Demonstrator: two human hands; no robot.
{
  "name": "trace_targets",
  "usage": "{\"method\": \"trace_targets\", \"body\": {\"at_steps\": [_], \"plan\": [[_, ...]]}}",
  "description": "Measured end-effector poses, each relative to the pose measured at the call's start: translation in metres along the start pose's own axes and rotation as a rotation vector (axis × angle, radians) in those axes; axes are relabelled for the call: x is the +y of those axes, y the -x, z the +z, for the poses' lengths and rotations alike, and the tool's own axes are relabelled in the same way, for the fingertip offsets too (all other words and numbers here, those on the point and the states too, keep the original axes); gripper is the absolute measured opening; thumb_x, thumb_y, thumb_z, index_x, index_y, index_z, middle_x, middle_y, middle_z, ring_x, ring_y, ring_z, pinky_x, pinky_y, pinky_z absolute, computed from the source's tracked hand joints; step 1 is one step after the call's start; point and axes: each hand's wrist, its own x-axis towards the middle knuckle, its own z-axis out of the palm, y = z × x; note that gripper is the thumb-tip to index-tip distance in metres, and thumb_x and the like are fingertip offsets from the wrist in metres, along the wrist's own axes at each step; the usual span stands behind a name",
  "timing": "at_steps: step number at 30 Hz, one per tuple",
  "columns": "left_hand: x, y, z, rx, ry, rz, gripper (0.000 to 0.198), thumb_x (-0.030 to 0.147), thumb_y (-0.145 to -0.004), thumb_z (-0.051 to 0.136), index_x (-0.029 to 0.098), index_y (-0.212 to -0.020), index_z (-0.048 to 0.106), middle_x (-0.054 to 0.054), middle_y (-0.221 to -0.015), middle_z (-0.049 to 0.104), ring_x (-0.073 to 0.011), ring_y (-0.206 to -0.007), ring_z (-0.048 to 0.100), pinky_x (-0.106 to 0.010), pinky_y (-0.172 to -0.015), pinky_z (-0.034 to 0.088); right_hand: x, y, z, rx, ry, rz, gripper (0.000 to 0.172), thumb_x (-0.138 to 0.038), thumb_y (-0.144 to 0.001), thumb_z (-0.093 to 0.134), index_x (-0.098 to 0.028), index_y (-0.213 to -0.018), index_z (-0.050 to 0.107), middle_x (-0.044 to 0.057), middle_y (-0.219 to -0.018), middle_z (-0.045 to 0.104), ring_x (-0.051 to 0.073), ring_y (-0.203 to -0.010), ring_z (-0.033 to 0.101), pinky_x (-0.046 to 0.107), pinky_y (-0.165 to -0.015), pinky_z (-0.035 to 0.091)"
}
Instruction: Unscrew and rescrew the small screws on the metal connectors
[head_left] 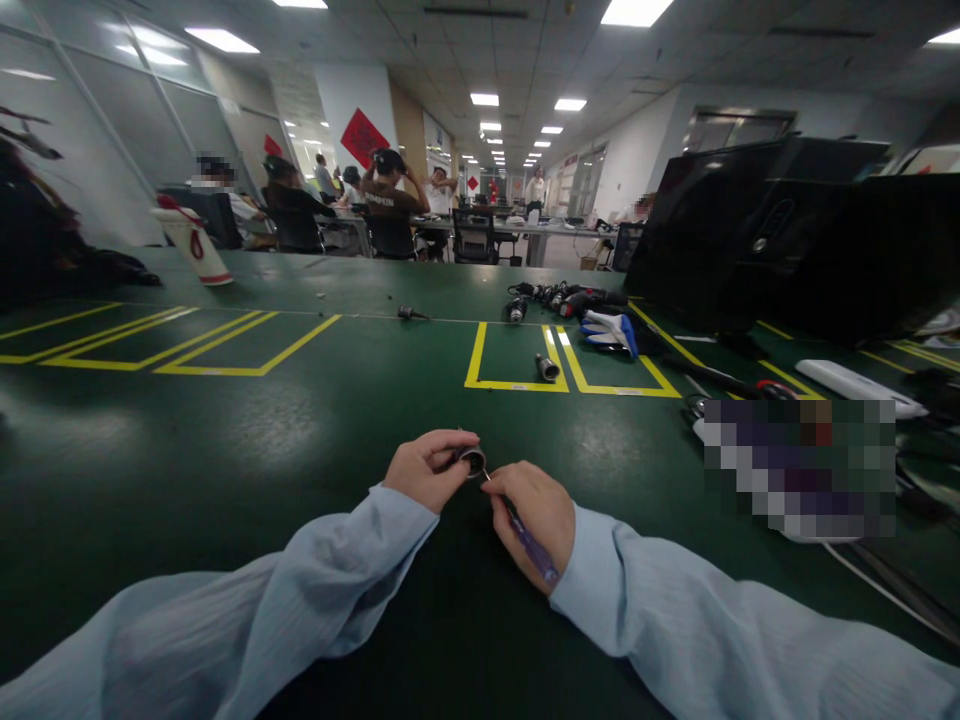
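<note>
- Left hand [426,472] is gripping a round metal part [474,458] between thumb and curled fingers; part is sitting over the green table [300,430], its hollow end facing the right hand [536,515].
- Right hand is closing its fingers around a purple-handled screwdriver [534,548]; its shaft is pointing at the part's rim, can't tell if it's touching.
- A second metal part [547,368] is lying ahead inside a yellow tape outline [517,386].
- A blue-and-white glove [609,332] is lying farther right, near dark cables [559,296].
</note>
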Motion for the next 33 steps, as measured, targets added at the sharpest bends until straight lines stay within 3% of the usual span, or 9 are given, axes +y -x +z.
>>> {"method": "trace_targets", "body": {"at_steps": [13,22,28,33], "plan": [[-0.0005,0.0025,0.0002,-0.021,0.005,0.042,0.025,0.013,-0.054,0.06,0.012,-0.078,0.065,-0.006,-0.088,0.066,-0.0187,-0.08,0.064,-0.028,-0.079,0.051,0.0027,-0.0013,0.0027,-0.005,-0.028,-0.016,0.018,-0.005,-0.072,0.042,-0.016,-0.082,0.05,0.007,-0.076,0.06,0.017,-0.07,0.055,0.029,-0.064,0.047],[-0.0004,0.004,0.0011,-0.01,0.028,0.026,0.029,0.016,-0.054,0.062,0.011,-0.083,0.064,-0.007,-0.091,0.066,-0.0197,-0.079,0.064,-0.032,-0.079,0.051,0.0026,-0.004,0.006,0.05,0.07,-0.13,0.021,-0.001,-0.069,0.039,-0.015,-0.079,0.051,0.009,-0.073,0.06,0.018,-0.066,0.055,0.029,-0.059,0.047],[0.0011,0.0029,-0.0013,0.001,0.038,0.004,0.035,0.017,-0.052,0.065,0.012,-0.086,0.065,-0.008,-0.096,0.066,-0.0205,-0.081,0.064,-0.033,-0.081,0.05,0.0054,-0.0052,0.0016,0.048,-0.222,0.085,0.015,-0.009,-0.077,0.042,-0.016,-0.083,0.053,0.005,-0.077,0.061,0.015,-0.071,0.057,0.029,-0.066,0.046],[0.003,0.0011,-0.0025,-0.004,0.065,-0.073,0.037,0.015,-0.051,0.065,0.012,-0.088,0.065,-0.007,-0.086,0.068,-0.0206,-0.075,0.065,-0.033,-0.076,0.053,0.0097,-0.0066,-0.0013,0.029,-0.493,0.257,0.013,-0.013,-0.08,0.042,-0.016,-0.084,0.055,0.003,-0.076,0.061,0.012,-0.067,0.058,0.023,-0.061,0.047]]}}
